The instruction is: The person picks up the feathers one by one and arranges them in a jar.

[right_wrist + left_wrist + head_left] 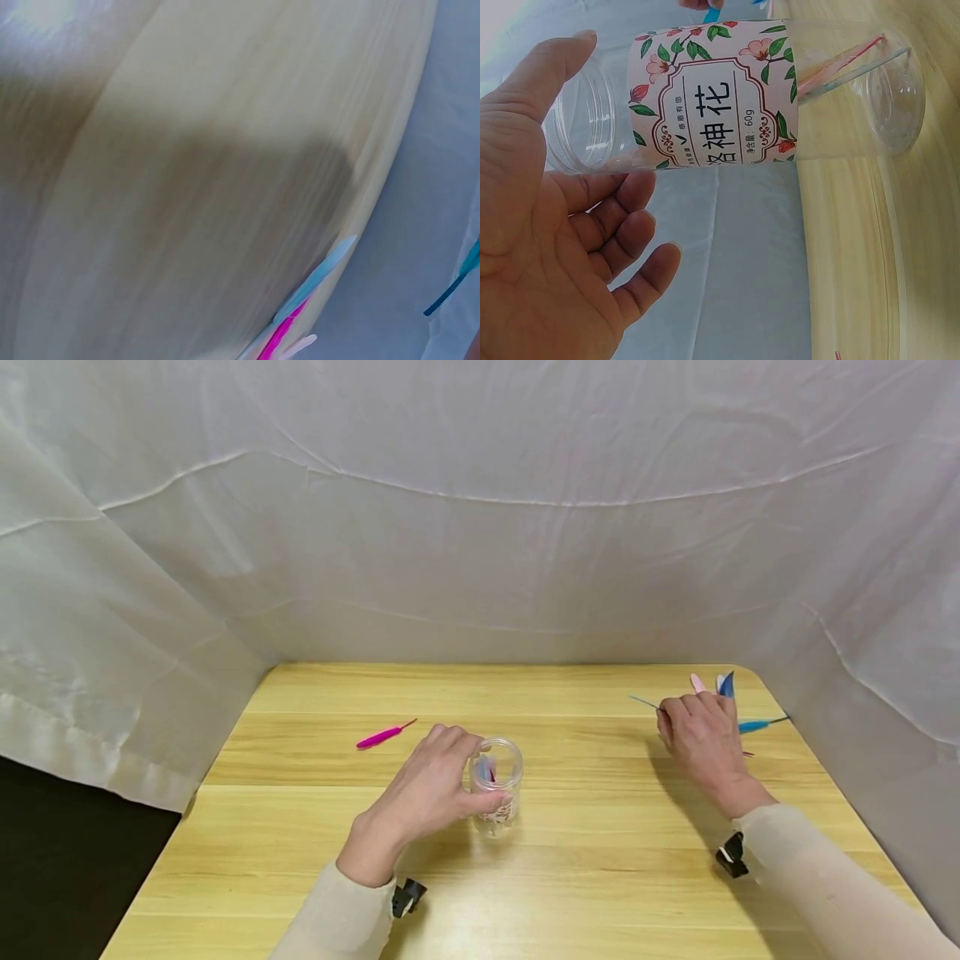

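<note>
Left hand (430, 789) is gripping a clear plastic jar (495, 787) standing upright near the middle of the wooden table (585, 860), thumb and fingers curling round its wall; the left wrist view is showing the flowered label and thin sticks (840, 67) lying inside. Right hand (701, 739) is resting knuckles-up near the far right corner, fingers bending over a cluster of small picks (722, 685), with a blue pick (761, 724) poking out beside it; whether it is grasping any I cannot tell. Between the hands, bare tabletop is lying open. A pink pick (384, 736) is lying apart, left of the jar. White cloth (480, 527) is closing in the far and side edges.
</note>
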